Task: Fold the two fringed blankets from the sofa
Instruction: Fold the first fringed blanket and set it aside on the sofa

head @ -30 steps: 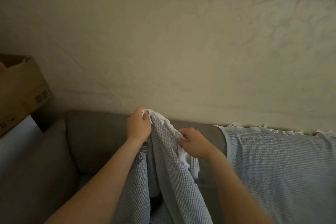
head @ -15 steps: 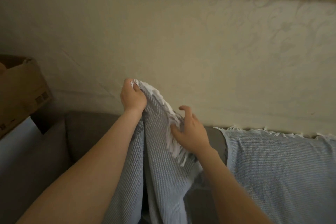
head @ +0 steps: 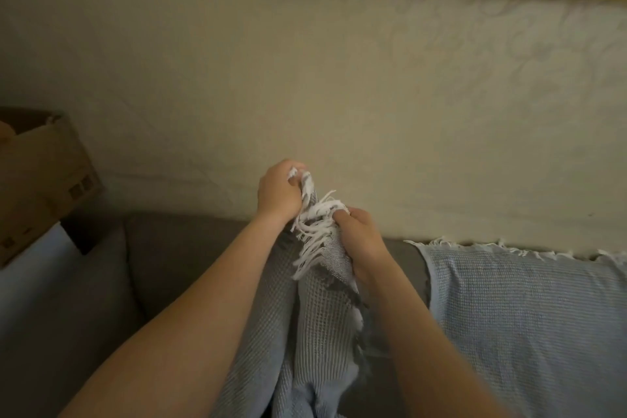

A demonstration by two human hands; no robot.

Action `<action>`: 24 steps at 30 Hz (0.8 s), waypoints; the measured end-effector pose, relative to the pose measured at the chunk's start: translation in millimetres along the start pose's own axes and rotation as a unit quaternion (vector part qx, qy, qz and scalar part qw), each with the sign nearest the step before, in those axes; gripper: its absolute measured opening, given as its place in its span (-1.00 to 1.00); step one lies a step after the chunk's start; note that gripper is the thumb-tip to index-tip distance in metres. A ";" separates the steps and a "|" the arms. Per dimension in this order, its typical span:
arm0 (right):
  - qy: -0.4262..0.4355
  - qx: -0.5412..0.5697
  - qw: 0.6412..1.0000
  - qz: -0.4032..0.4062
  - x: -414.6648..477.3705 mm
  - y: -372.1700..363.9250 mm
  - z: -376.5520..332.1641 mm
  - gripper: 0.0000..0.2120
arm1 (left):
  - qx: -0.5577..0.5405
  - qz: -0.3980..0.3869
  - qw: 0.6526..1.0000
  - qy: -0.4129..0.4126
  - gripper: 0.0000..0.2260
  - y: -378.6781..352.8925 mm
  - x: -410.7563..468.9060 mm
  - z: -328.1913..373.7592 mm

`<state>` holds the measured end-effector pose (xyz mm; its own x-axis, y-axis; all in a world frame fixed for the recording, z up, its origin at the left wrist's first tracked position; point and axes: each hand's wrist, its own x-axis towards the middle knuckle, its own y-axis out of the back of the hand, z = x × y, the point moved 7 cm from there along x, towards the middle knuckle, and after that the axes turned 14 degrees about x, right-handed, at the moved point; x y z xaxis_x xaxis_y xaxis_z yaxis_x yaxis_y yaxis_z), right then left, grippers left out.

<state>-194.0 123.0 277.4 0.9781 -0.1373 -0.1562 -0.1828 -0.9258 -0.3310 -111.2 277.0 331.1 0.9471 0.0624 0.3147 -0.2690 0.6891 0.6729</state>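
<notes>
Draped blanket [head: 526, 316] covers the right of our grey sofa [head: 176, 265], and the held blanket [head: 319, 322] hangs bunched between our forearms, left of it. Our left hand [head: 278, 193] grips its fringed top edge, while our right hand [head: 359, 237], spread open half a second ago, now clutches the fringe [head: 312, 234] just beside it.

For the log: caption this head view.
Left hand and right hand grip white fringe of pale-blue waffle-weave blanket above grey sofa.
</notes>
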 end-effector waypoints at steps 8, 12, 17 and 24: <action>0.077 0.198 0.917 0.338 -10.2 58.0 11.9 -0.76 | 0.086 -0.040 0.995 0.032 -0.72 -16.6 -17.4 -36.0; 0.114 0.047 0.958 0.260 -7.6 60.6 8.3 -0.58 | 0.027 -0.068 0.997 0.023 -0.75 -18.5 -28.3 -38.0; 0.073 -0.061 0.994 0.056 -3.2 31.8 21.7 -0.47 | -0.076 -0.162 0.984 0.003 -0.77 -31.5 -50.2 -29.1; -0.061 -0.109 0.989 -0.080 -11.8 24.2 41.2 -0.71 | -0.157 -0.325 0.933 -0.012 -0.86 -45.2 -78.3 -25.0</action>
<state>-214.1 116.8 232.9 0.9710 0.0491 -0.2340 0.0126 -0.9878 -0.1550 -168.9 259.0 259.3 0.8871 -0.4556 -0.0743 0.4286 0.7532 0.4989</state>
